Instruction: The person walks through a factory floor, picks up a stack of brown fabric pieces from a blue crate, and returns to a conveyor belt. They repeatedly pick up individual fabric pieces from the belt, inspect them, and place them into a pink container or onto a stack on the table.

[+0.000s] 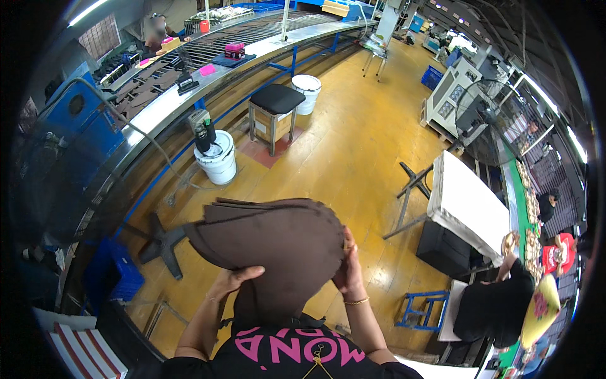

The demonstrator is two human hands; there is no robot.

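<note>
A stack of dark brown cut material pieces [271, 237], curved in outline with a rounded right end, is held up in front of my body. Its layers fan slightly at the upper left edge. My left hand [243, 276] grips the lower left side, thumb lying on top and fingers hidden underneath. Around the right rounded edge closes my right hand [348, 265], its fingers along the rim. Whether the pieces are leather or cloth I cannot tell.
On the left runs a long roller conveyor [252, 47] with brown pieces on it. White buckets [218, 165] and a black-topped stool [276, 98] stand beside it. To the right are a white-covered table [470, 196], a large fan [483, 114] and a seated person in black [495, 303].
</note>
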